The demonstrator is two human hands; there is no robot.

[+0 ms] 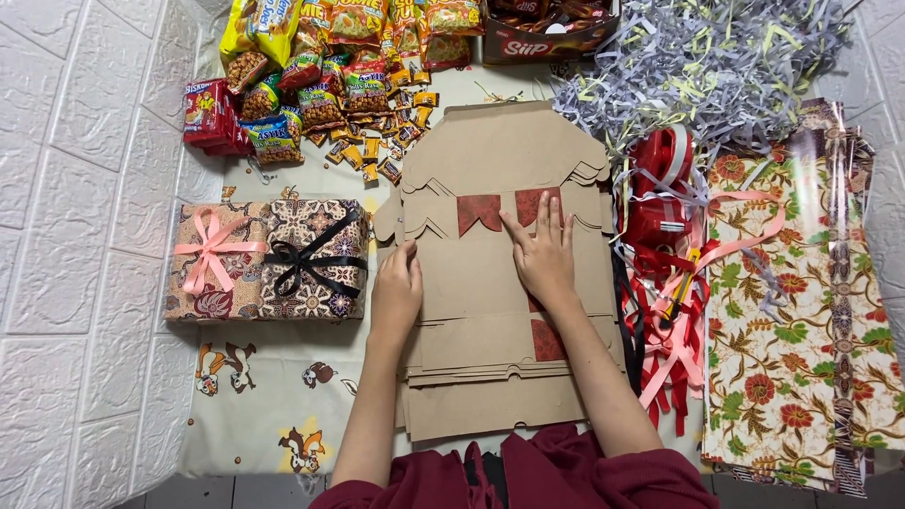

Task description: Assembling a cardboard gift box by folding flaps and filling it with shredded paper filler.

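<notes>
A stack of flat brown cardboard box blanks (490, 283) lies in the middle of the frame, running from the upper centre down to the person's lap at the bottom edge. Both hands rest on top of it, holding nothing. The left hand (396, 287) sits palm down on the stack's left part, fingers loosely together and curled a little, just inside the cardboard's left edge. The right hand (545, 253) lies flat slightly higher and right of centre, fingers spread and pointing toward the top of the frame, their tips touching a dark red patterned flap (535, 205); a second red flap (479, 212) shows just to the left of those fingers. So the cardboard is under both palms, pressed rather than gripped. To the left of the stack, close beside it, stand two wrapped gift boxes, one with a pink ribbon (215, 261) and one with a black ribbon (314, 259). Snack packets (320, 85) crowd the upper left, shredded paper (698, 61) the upper right, and floral wrapping sheets (801, 320) fill the right side, with red and pink ribbons (671, 311) between them and the stack.
</notes>
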